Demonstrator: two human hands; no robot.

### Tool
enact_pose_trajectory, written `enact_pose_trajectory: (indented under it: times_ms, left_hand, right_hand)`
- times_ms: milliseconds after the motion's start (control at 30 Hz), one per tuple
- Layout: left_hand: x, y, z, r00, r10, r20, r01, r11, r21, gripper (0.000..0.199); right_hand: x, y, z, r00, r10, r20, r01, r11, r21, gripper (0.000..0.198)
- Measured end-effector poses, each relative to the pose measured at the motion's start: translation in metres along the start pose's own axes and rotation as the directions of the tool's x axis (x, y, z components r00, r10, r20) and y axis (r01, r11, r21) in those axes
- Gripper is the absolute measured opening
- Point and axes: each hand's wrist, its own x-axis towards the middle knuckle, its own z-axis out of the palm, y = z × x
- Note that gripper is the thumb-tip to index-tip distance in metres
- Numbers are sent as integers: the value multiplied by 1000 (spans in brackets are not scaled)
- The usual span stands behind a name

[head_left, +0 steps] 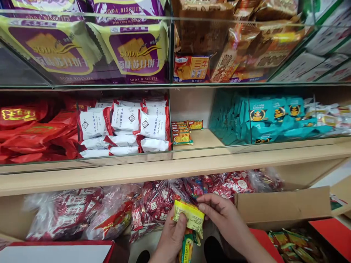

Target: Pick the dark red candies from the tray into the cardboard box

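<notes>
My left hand (171, 235) is closed around a few small snack packets, its thumb pressed on the yellow packet (192, 214) on top. A green-and-yellow packet (186, 248) hangs below it, partly covered by the hand. My right hand (223, 215) pinches the right end of the yellow packet between thumb and fingers. Above the hands, in a glass-fronted shelf compartment, similar orange-and-yellow packets (182, 137) lie in short rows at the left side, with bare shelf board (207, 140) beside them.
White-and-red packets (128, 118) and teal packets (278, 109) fill neighbouring compartments behind a glass edge. Soda biscuits (137, 53) stand above. Plastic bags of red packets (161, 197) lie on the low shelf. A cardboard box (283, 204) and a box with green-orange packets (297, 243) are at right.
</notes>
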Motion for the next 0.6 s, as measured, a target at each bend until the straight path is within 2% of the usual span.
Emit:
enact_pose_trajectory:
  times_ms: [100, 167, 200, 233, 300, 367, 433, 500, 600]
  left_hand:
    - [2, 1, 1, 997, 37, 69, -34, 998, -47, 48]
    - [4, 5, 0, 988, 149, 41, -152, 984, 89, 35]
    - [4, 6, -2, 969, 245, 33, -247, 947, 206, 29]
    - [5, 7, -4, 934, 354, 44, -348, 876, 333, 25]
    - [7, 8, -11, 839, 527, 138, -509, 666, 545, 19]
    - [9, 6, -17, 761, 591, 267, -600, 485, 637, 25]
    - [12, 2, -20, 716, 608, 343, -645, 389, 657, 28]
    - [15, 0, -20, 706, 625, 335, -657, 399, 640, 24]
    - [19, -4, -15, 746, 634, 202, -616, 543, 570, 15]
  right_hand:
    - [-4, 9, 1, 998, -32, -56, 32, 999, -2, 24]
    - [-6, 13, 3, 990, -82, -116, 72, 994, -87, 26]
    - [-6, 13, 4, 987, -90, -131, 74, 990, -123, 28]
    - [-7, 13, 7, 991, -70, -118, 53, 989, -135, 33]
    - [-9, 9, 11, 999, 43, -16, -45, 994, -101, 45]
    - [-12, 4, 15, 991, 102, 81, -95, 991, -90, 48]
    - [-16, 0, 16, 995, 74, 68, -65, 990, -125, 44]
    - [-22, 2, 12, 999, 34, 27, -31, 992, -118, 42]
    - [-37, 19, -10, 992, 99, -82, -100, 995, -3, 48]
